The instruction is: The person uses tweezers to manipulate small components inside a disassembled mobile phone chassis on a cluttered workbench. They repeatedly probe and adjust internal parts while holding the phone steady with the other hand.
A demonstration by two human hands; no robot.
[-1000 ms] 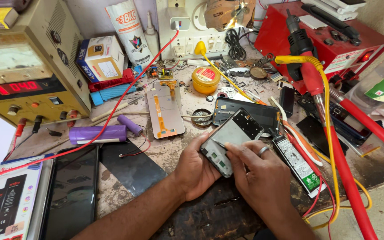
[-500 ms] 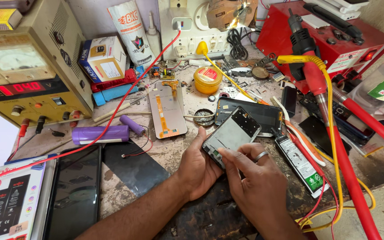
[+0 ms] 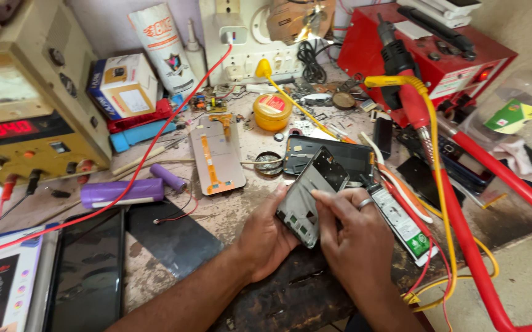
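The left hand [image 3: 266, 237] cradles an opened phone frame [image 3: 311, 195] from below, fingers curled around its lower edge, holding it tilted just above the bench [image 3: 229, 212]. The right hand [image 3: 355, 237] grips the frame's right side, fingertips pressed to its inner face. The work looks to be at the stage of checking or freeing a part inside the frame; any further prying would call for a steady left-hand grip and light, careful pressure from the right fingers.
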